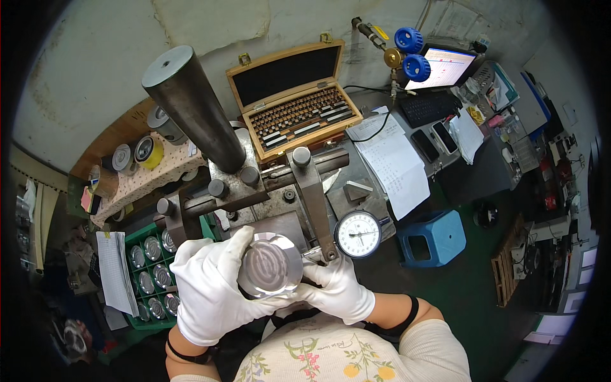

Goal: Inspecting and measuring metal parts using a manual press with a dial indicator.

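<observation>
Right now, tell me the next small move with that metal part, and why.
Probably ease the round metal part toward the dial gauge. Both gloved hands, left hand and right hand, cradle it just beside the gauge arm, its machined face up.

Left hand (210, 286): white-gloved, fingers curled in grip. Right hand (336, 290): white-gloved, fingers curled, forearm bare

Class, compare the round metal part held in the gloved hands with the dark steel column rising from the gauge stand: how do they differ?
The round metal part is short, disc-like and bright silver, with ringed grooves on its face; the dark steel column is long, dull grey, and flat-topped. The part is cradled between the left hand and right hand; the column stands untouched. Both are cylindrical metal.
</observation>
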A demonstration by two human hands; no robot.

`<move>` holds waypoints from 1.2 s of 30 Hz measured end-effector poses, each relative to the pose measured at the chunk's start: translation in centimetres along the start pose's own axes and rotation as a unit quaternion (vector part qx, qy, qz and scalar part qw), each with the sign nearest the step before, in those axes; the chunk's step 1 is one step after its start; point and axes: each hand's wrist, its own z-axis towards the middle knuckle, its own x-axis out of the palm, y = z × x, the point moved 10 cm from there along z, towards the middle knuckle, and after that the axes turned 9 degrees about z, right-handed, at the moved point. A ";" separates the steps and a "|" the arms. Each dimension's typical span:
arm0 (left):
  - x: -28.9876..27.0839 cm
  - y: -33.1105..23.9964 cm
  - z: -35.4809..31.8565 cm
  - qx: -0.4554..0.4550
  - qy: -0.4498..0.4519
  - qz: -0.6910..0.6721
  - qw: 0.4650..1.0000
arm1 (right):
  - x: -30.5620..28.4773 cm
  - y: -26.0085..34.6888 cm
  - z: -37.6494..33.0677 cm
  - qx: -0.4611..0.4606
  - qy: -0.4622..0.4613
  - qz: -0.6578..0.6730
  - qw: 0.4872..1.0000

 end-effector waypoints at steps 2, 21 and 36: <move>0.0 0.0 0.0 -0.002 0.002 -0.003 1.000 | -0.3 0.6 0.5 -0.025 -0.029 -0.021 0.999; 1.2 0.4 -1.2 -0.022 0.043 0.041 0.998 | 0.2 -0.6 -0.3 0.007 0.014 -0.037 0.999; 1.6 0.4 -1.5 -0.026 0.094 0.077 0.992 | 1.5 -2.3 -1.2 0.010 0.024 0.057 0.998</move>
